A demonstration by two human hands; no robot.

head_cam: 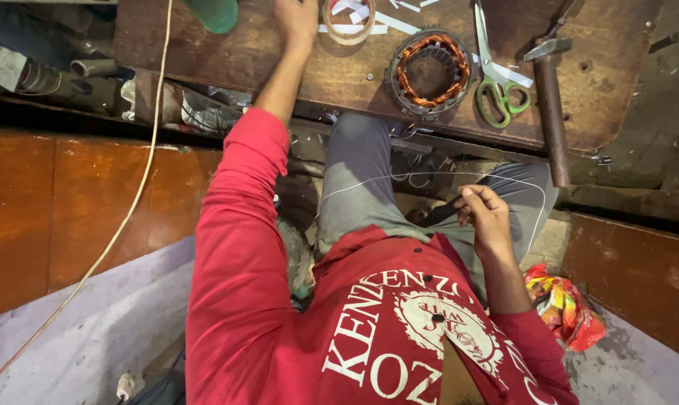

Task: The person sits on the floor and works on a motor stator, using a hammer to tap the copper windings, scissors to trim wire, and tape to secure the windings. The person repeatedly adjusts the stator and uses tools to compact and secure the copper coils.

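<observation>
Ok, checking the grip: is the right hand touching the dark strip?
Touching. The head view shows the right hand pinching the dark strip at its end.

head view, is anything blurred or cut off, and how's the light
Head view: light is soft and even, no hard glare; the left hand is cropped by the top edge beside the tape roll; the right hand and stator look sharp; edges bend slightly.
</observation>
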